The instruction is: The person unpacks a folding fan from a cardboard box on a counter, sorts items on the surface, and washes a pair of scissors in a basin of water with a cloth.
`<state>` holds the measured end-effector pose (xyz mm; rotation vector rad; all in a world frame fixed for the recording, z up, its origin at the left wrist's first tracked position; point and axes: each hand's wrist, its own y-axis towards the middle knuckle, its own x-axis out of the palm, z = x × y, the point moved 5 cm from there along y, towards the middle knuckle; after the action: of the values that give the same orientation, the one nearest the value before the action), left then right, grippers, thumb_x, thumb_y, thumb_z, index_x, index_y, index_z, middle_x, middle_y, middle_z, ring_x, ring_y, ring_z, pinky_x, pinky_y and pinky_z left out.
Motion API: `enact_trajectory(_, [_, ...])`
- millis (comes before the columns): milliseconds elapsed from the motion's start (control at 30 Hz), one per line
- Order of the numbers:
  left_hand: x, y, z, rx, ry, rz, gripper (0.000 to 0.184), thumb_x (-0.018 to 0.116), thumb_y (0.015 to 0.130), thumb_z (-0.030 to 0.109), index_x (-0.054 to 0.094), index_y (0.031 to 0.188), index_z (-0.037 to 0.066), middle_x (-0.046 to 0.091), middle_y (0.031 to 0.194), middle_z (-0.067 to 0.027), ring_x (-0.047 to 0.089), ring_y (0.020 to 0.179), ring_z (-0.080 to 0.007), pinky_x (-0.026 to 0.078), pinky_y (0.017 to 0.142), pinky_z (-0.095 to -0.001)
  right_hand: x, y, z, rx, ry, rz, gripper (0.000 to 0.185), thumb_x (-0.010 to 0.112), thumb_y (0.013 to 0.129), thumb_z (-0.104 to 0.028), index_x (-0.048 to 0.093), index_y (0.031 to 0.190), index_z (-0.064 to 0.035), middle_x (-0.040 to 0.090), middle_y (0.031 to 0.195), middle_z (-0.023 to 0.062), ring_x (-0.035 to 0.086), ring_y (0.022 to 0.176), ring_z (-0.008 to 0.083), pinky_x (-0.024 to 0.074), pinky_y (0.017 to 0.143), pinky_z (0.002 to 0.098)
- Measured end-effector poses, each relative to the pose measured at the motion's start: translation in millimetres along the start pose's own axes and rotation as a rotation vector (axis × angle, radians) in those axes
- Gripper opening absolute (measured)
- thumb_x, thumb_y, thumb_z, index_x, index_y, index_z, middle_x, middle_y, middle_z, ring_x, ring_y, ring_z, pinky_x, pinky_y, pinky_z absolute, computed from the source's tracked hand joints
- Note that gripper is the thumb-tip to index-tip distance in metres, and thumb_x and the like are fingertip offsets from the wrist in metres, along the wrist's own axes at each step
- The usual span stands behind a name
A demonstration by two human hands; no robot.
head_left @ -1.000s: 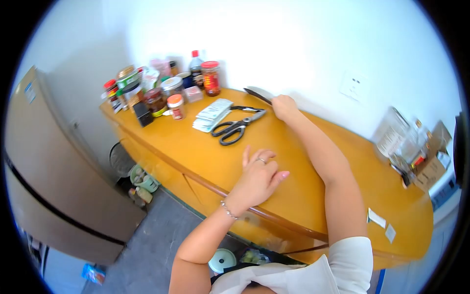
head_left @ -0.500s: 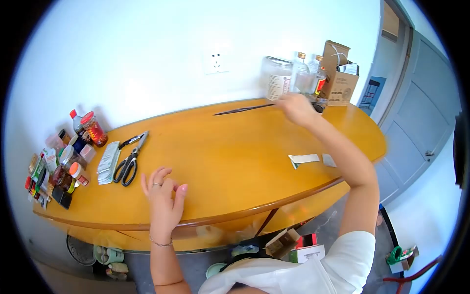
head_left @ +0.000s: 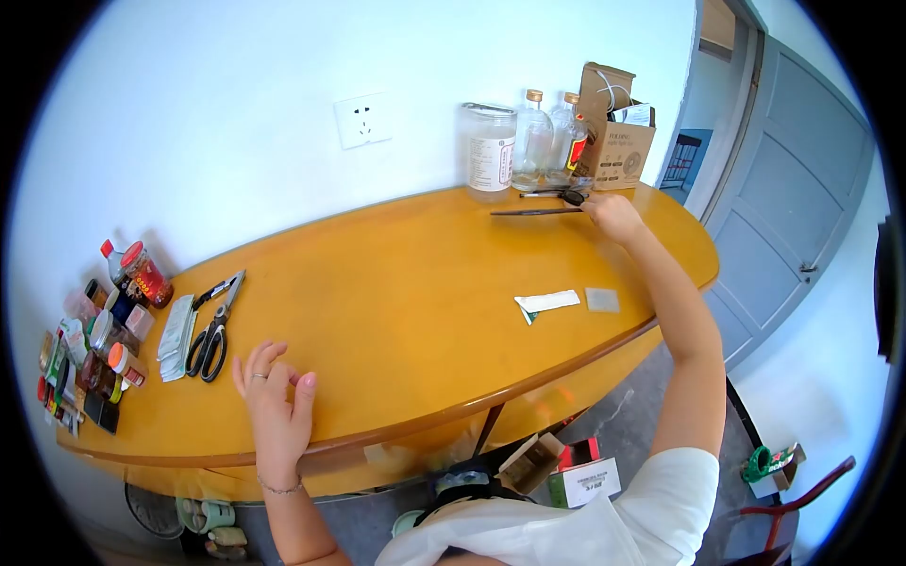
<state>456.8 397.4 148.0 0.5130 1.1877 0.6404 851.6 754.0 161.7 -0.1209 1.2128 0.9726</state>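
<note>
My right hand [head_left: 615, 219] is at the far right of the table, its fingers closed on one end of a thin dark stick [head_left: 534, 212]. The stick points left, low over the wood or lying on it; I cannot tell which. Just behind it are another slender stick [head_left: 540, 194] and a small black rounded object [head_left: 572, 197] of unclear kind. My left hand [head_left: 277, 407] hovers near the front edge at left, fingers loosely bent and apart, holding nothing. Nearest to it are black-handled scissors [head_left: 213, 340] and a stack of silvery packets [head_left: 176, 338].
Jars and bottles [head_left: 111, 330] crowd the left end. Along the wall stand a large clear jar [head_left: 491, 156], glass bottles [head_left: 534, 141] and a cardboard box [head_left: 623, 151]. A white strip [head_left: 549, 301] and a small translucent square [head_left: 602, 300] lie near the right front edge.
My right hand has moved the dark stick rightward along the table, away from the wall jar. My left hand keeps much the same pose. The view has turned slightly right.
</note>
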Motion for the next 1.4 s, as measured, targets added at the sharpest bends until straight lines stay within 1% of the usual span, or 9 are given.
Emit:
enact_trajectory(267, [-1.2,1.7,0.1,-0.032,0.011,-0.006,0.023,0.057,0.08,0.023,0.047,0.071,0.004,0.052,0.106,-0.0148,0.044,0.11,-0.0321,0.014,0.103,-0.0499,4.4,4.9,3.0,0.064,-0.033,-0.156,0.009,0.055,0.071,-0.011,0.061,0.074,-0.0056,0.06,0.079,0.0103,0.059,0.076,0.0262,0.0468,0.064,0.0383])
enact_trajectory(367, [-0.4,2.4,-0.5,-0.041,0.013,-0.002,0.024,0.057,0.081,0.023,0.046,0.071,0.004,0.052,0.107,-0.0148,0.044,0.11,-0.0321,0.015,0.103,-0.0495,-12.6,18.7,-6.6,-0.002,0.202,0.028,0.012,0.059,0.072,-0.017,0.06,0.072,-0.0048,0.062,0.083,0.0107,0.059,0.078,0.0272,0.0469,0.066,0.0387])
enact_trajectory(567, [0.7,2.0,-1.0,-0.06,0.02,-0.019,0.024,0.055,0.082,0.023,0.046,0.072,0.003,0.051,0.109,-0.0145,0.043,0.111,-0.0314,0.014,0.103,-0.0486,15.3,43.2,15.7,0.592,0.314,-0.097,0.031,0.066,0.069,-0.03,0.058,0.084,-0.0039,0.062,0.093,0.0163,0.058,0.089,0.0308,0.0463,0.075,0.039])
enact_trajectory(800, [-0.4,1.3,-1.5,-0.09,0.06,-0.017,0.023,0.051,0.084,0.021,0.044,0.073,0.003,0.051,0.111,-0.0132,0.043,0.112,-0.0298,0.014,0.104,-0.0479,53.2,58.1,39.4,0.672,0.399,-0.147,0.034,0.071,0.058,-0.024,0.056,0.081,-0.004,0.061,0.084,0.0156,0.059,0.084,0.0306,0.0468,0.072,0.0368])
enact_trajectory(900, [0.7,1.7,-1.1,-0.088,0.05,-0.018,0.022,0.051,0.084,0.021,0.044,0.073,0.003,0.051,0.111,-0.0134,0.043,0.112,-0.0301,0.014,0.104,-0.0479,38.0,56.2,38.3,0.615,0.574,0.013,0.032,0.072,0.058,-0.021,0.054,0.078,-0.0038,0.061,0.08,0.0144,0.058,0.079,0.0298,0.0463,0.069,0.0362])
enact_trajectory(1000, [0.7,2.8,-0.9,-0.088,0.04,-0.024,0.022,0.052,0.083,0.021,0.043,0.072,0.004,0.051,0.11,-0.0137,0.043,0.112,-0.0304,0.014,0.104,-0.048,10.6,52.1,13.9,0.255,0.709,-0.181,0.031,0.071,0.061,-0.018,0.05,0.079,-0.0037,0.06,0.078,0.014,0.057,0.076,0.0294,0.0454,0.066,0.0366])
enact_trajectory(1133, [0.1,3.6,0.2,-0.091,0.034,-0.027,0.023,0.053,0.082,0.022,0.043,0.071,0.004,0.051,0.109,-0.0141,0.043,0.112,-0.0305,0.014,0.104,-0.048,3.6,41.8,-4.0,0.024,0.608,-0.176,0.036,0.072,0.064,-0.016,0.046,0.086,-0.0051,0.058,0.078,0.0144,0.056,0.076,0.031,0.0437,0.066,0.0369])
enact_trajectory(1333, [0.0,2.8,-1.8,-0.102,0.025,-0.002,0.022,0.061,0.076,0.017,0.043,0.07,0.005,0.052,0.107,-0.0144,0.044,0.11,-0.0323,0.016,0.103,-0.0488,-8.0,40.3,-14.5,0.062,0.641,-0.308,0.038,0.075,0.064,-0.014,0.044,0.086,-0.0049,0.057,0.08,0.0149,0.055,0.078,0.0315,0.0426,0.068,0.0367])
enact_trajectory(1400, [0.3,3.1,-1.3,-0.099,0.023,0.002,0.022,0.061,0.075,0.017,0.043,0.07,0.005,0.052,0.106,-0.0142,0.044,0.11,-0.0319,0.016,0.103,-0.0487,-2.2,44.7,-12.4,0.016,0.63,-0.24,0.039,0.075,0.064,-0.011,0.044,0.086,-0.0047,0.056,0.081,0.0148,0.054,0.08,0.0317,0.0423,0.068,0.0369])
